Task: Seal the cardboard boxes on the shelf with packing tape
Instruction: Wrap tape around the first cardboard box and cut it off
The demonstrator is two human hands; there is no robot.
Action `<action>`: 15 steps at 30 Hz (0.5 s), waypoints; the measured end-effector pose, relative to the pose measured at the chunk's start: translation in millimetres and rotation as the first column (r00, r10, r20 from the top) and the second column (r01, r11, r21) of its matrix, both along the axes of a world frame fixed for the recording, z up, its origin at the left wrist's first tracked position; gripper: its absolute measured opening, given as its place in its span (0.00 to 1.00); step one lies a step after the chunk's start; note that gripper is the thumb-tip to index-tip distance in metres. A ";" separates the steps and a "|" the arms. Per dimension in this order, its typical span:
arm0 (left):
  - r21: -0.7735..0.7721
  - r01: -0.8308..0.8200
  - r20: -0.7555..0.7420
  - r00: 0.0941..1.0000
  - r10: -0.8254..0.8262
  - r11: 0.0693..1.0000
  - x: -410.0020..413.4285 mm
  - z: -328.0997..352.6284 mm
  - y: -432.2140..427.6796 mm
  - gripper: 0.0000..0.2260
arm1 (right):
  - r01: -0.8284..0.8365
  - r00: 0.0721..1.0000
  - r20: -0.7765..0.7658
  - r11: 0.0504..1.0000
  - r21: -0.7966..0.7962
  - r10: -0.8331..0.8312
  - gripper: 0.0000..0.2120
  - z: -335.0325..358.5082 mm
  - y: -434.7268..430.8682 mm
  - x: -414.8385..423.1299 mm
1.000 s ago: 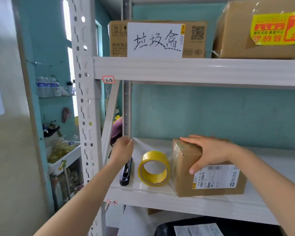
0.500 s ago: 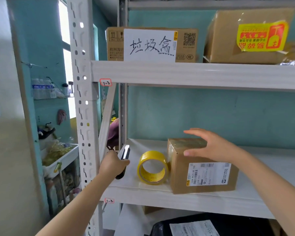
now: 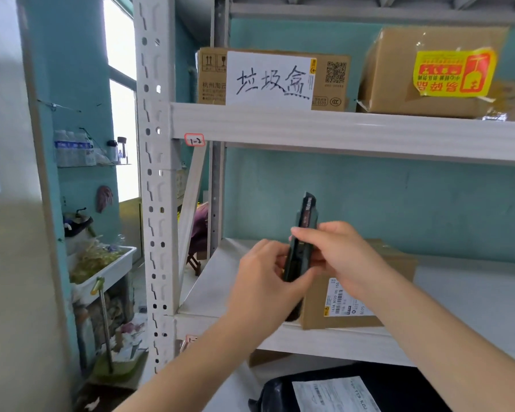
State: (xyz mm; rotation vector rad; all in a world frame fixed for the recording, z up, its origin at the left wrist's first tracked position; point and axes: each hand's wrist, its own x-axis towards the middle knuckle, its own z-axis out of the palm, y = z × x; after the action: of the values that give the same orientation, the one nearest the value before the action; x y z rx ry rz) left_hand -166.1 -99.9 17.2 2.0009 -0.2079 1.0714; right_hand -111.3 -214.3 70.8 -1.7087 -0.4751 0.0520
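Both hands hold a slim black plastic utility knife upright: the left hand grips its lower body, the right hand pinches its middle. Just behind and under the right hand sits the small brown cardboard box with a white label, on the white metal shelf. No tape roll shows. Risk: the blade may slide out under the pinching fingers and nick one, or score the box
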 end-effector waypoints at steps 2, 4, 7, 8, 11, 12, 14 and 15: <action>-0.087 0.106 0.033 0.994 -0.104 0.991 6.8 3.9 7.1 0.07 | 0.063 0.998 0.011 0.990 0.129 -0.065 0.07 4.4 -6.7 1.9; -0.186 0.067 -0.011 0.997 -0.070 0.980 22.4 3.2 23.2 0.09 | 0.184 0.974 0.127 0.982 0.032 -0.187 0.09 8.5 -18.8 7.4; -0.001 -0.113 -0.215 0.971 0.110 0.994 55.4 -4.6 41.4 0.10 | 0.288 0.934 0.289 0.921 -0.263 -0.210 0.10 15.3 -26.1 12.5; 0.133 -0.144 -0.262 0.949 0.175 0.981 67.0 -6.5 42.7 0.11 | 0.290 0.930 0.322 0.892 -0.346 -0.177 0.09 16.9 -23.1 14.1; 0.404 -0.079 -0.406 0.877 0.256 0.911 94.7 -3.8 37.4 0.11 | 0.285 0.928 0.366 0.764 -0.578 -0.069 0.07 21.6 -4.3 22.2; 0.415 -0.017 -0.476 0.848 0.234 0.910 102.2 -2.1 34.7 0.11 | 0.266 0.936 0.349 0.728 -0.632 -0.040 0.06 23.4 1.6 24.7; 0.418 0.070 -0.579 0.789 0.206 0.906 113.0 0.7 30.4 0.13 | 0.226 0.955 0.296 0.653 -0.723 -0.003 0.04 27.7 9.4 28.7; 0.408 0.091 -0.615 0.762 0.200 0.908 115.8 0.9 30.4 0.14 | 0.201 0.965 0.262 0.616 -0.761 0.008 0.03 30.3 11.6 29.7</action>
State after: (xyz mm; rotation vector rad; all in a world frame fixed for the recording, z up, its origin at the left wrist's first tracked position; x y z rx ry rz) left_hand -50.3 -69.5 18.1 2.6619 0.0027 0.3073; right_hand -81.6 -202.6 101.1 -2.6453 -0.5841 -0.0382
